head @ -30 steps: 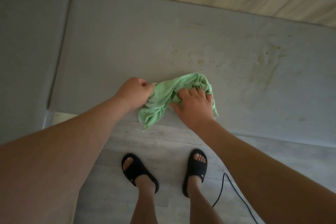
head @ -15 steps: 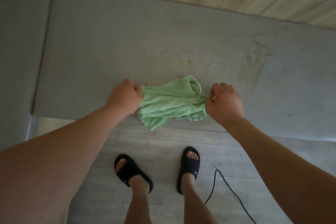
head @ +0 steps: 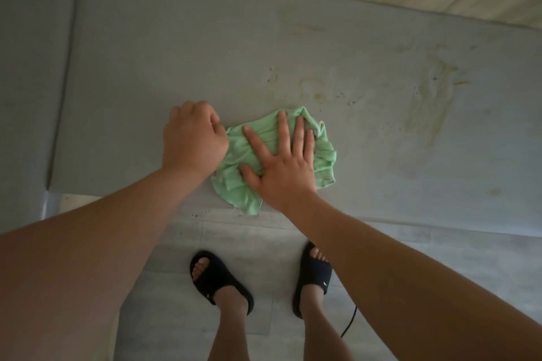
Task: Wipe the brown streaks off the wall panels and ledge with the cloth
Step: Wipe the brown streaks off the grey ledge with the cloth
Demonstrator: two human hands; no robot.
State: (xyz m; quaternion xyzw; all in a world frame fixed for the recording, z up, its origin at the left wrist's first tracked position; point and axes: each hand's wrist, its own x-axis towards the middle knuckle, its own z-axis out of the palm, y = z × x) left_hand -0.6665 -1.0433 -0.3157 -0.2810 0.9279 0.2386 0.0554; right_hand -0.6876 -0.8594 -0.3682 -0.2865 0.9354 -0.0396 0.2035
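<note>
A crumpled light green cloth (head: pixel 324 155) lies against the grey wall panel (head: pixel 176 67) near its lower edge. My right hand (head: pixel 281 161) presses flat on the cloth with its fingers spread. My left hand (head: pixel 192 140) grips the cloth's left edge in a fist. Faint brown smears (head: pixel 319 90) mark the panel just above the cloth. A bigger patch of brown streaks (head: pixel 434 96) runs down the panel to the right.
A second grey panel (head: pixel 29 82) joins on the left across a vertical seam. Below the panels lies pale plank floor (head: pixel 249 243), where my feet stand in black sandals (head: pixel 220 281). A black cable (head: pixel 349 322) trails by my right foot.
My right hand let go of the cloth's right end and now lies flat on top of it. The cloth went from stretched between both hands to bunched against the panel.
</note>
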